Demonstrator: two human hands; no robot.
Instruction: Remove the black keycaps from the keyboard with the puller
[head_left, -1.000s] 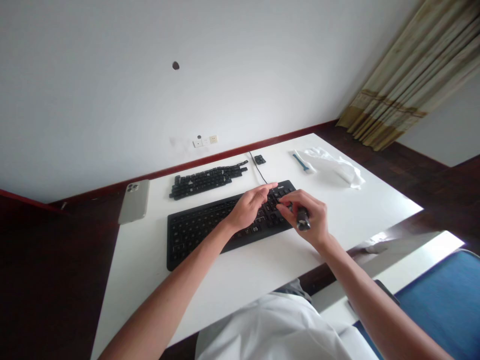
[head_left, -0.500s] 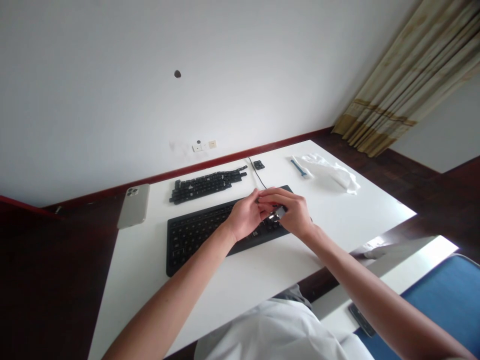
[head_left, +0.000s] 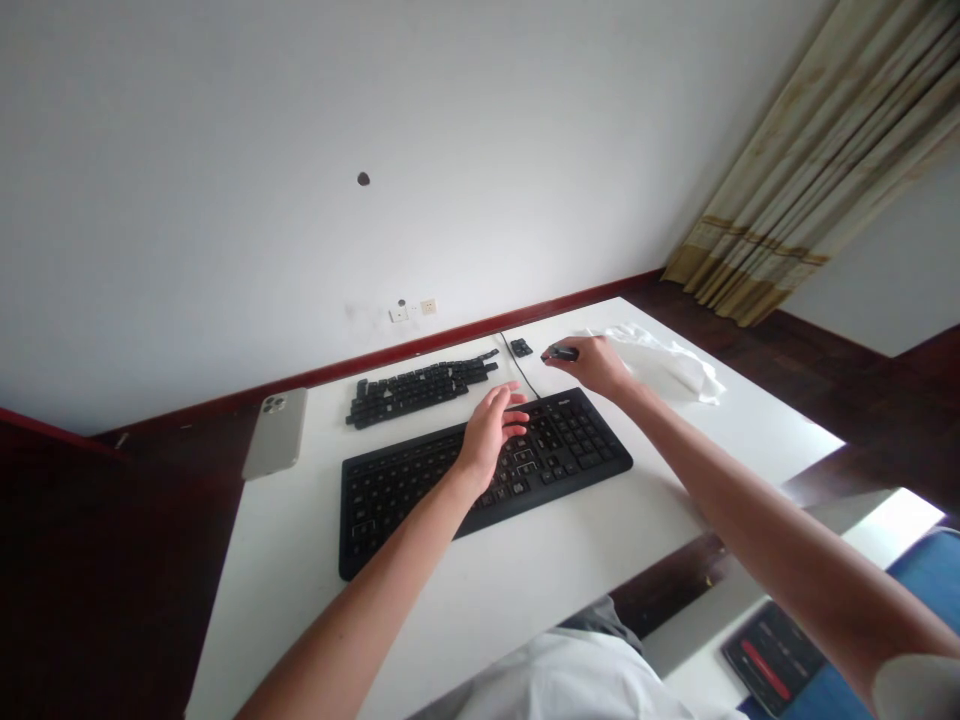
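Legends on the keyboard [head_left: 559,450] look too small to read.

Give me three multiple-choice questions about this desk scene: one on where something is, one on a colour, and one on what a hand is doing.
1. Where is the smartphone?
A) On the table, left of the loose keycaps
B) On the chair
C) On the floor

2. What colour is the keyboard?
A) White
B) Blue
C) Black

3. What is the right hand doing?
A) Gripping a small dark object
B) Lying flat on the keyboard
C) Holding the white cloth

Answers:
1. A, because the phone lies at the table's left side, beyond the end of the keycaps.
2. C, because its body and keys show black.
3. A, because the object shows at the fingertips, away from the keyboard.
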